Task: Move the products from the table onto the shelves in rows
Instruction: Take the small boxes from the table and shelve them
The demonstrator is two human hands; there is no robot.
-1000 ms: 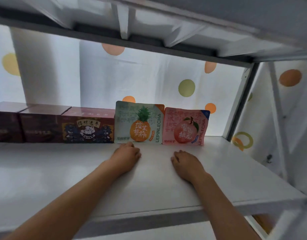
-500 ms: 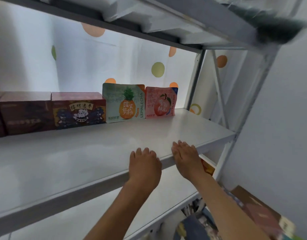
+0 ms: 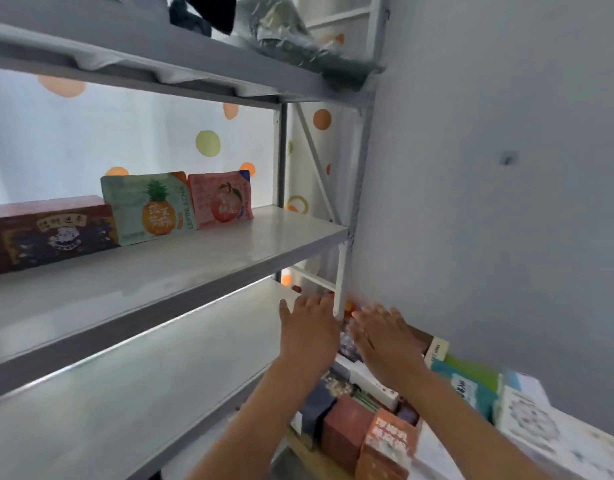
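Both hands have left the shelf [image 3: 201, 268] edge: left hand [image 3: 307, 332] and right hand [image 3: 385, 341], grips spread and empty, now hover over boxes [image 3: 361, 424] on the desk [image 3: 437, 455]; pouches [image 3: 181, 206] remain shelved.

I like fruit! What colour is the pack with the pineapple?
Pale green pack with a yellow-orange pineapple, in the head view.

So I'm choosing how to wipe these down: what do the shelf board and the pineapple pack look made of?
The shelf board looks like painted metal, light grey with a soft sheen: light reflects along its thin folded front edge. The pineapple pack seems a flexible printed plastic or foil pouch, matte, with rounded corners and a slightly bowed face. Neither is certain.
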